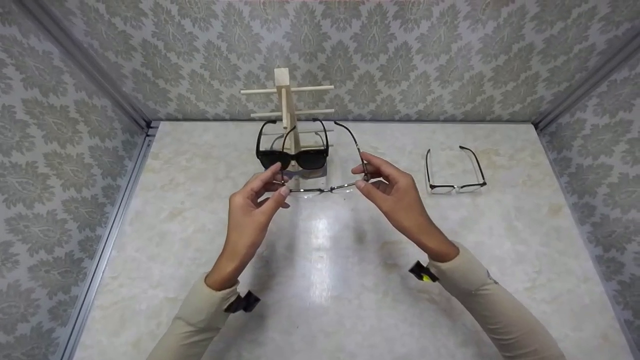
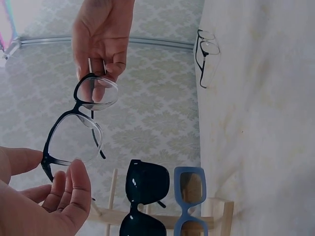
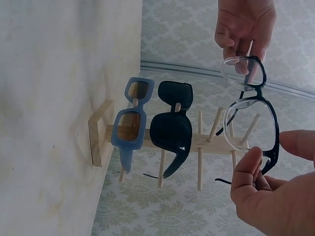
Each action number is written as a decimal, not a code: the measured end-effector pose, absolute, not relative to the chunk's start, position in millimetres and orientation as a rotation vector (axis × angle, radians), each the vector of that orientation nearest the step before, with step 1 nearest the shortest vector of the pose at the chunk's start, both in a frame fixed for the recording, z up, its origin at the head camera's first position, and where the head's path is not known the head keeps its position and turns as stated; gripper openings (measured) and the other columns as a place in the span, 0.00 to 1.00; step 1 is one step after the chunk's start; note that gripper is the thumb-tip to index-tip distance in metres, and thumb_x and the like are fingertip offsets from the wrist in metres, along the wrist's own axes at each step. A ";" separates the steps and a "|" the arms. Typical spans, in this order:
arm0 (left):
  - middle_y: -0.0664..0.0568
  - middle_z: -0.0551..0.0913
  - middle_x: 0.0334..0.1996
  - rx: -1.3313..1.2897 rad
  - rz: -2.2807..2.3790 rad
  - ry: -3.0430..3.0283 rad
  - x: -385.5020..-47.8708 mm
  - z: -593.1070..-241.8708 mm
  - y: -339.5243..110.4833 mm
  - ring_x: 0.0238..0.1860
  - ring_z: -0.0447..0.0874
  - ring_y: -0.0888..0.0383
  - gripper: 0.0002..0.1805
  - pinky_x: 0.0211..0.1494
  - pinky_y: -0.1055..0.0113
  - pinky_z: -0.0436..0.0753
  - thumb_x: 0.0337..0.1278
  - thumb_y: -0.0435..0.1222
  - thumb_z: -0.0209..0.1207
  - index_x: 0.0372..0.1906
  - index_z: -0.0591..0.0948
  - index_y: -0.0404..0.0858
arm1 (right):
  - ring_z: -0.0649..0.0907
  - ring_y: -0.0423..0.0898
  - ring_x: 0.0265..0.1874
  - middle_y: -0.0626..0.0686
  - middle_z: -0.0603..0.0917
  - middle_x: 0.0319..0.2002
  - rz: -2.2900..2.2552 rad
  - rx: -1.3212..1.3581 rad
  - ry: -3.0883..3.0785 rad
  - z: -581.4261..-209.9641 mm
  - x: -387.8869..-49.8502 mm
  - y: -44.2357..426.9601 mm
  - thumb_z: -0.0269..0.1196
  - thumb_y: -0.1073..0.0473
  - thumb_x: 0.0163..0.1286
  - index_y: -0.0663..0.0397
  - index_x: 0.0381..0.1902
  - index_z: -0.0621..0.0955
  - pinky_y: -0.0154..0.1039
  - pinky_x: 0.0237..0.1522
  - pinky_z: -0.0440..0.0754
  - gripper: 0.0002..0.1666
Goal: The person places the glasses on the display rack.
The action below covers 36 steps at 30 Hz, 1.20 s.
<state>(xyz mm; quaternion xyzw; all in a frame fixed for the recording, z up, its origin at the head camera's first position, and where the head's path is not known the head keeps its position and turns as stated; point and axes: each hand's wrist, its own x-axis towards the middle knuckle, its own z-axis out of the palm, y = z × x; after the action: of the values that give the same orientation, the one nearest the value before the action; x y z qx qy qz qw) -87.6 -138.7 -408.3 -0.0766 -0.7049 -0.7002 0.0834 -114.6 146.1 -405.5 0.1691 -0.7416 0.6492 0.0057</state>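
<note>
Both hands hold a pair of clear-lensed glasses with a dark upper rim (image 1: 325,190) (image 2: 76,105) (image 3: 260,93), its arms unfolded and pointing toward the rack. The left hand (image 1: 255,205) pinches one front corner between thumb and fingers; the right hand (image 1: 395,195) pinches the opposite corner. Just beyond them stands a wooden rack (image 1: 282,77) (image 3: 101,132) with pegs. Black sunglasses (image 1: 310,159) (image 2: 146,184) (image 3: 171,130) hang on it, and blue-framed sunglasses (image 2: 190,189) (image 3: 129,125) hang beneath those. In the right wrist view the upper pegs hold no glasses.
Another pair of dark-rimmed clear glasses (image 1: 456,188) (image 2: 202,53) lies on the right of the pale tabletop (image 1: 500,240), arms unfolded. Patterned walls (image 1: 375,45) enclose the table at the back and both sides.
</note>
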 end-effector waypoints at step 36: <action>0.33 0.86 0.56 -0.202 -2.062 -1.988 -120.7 -394.7 -161.0 0.55 0.85 0.34 0.22 0.46 0.64 0.92 0.76 0.23 0.63 0.70 0.82 0.24 | 0.85 0.52 0.57 0.61 0.87 0.60 2.124 0.542 -2.286 -391.7 -148.8 118.6 0.66 0.65 0.82 0.65 0.80 0.72 0.38 0.52 0.87 0.33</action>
<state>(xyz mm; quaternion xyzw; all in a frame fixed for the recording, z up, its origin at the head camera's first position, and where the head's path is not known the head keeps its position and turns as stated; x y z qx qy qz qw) -120.7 -161.0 -394.7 -0.0698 -0.6860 -0.7116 0.1345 -148.8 118.6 -391.7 0.1711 -0.7218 0.6705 -0.0130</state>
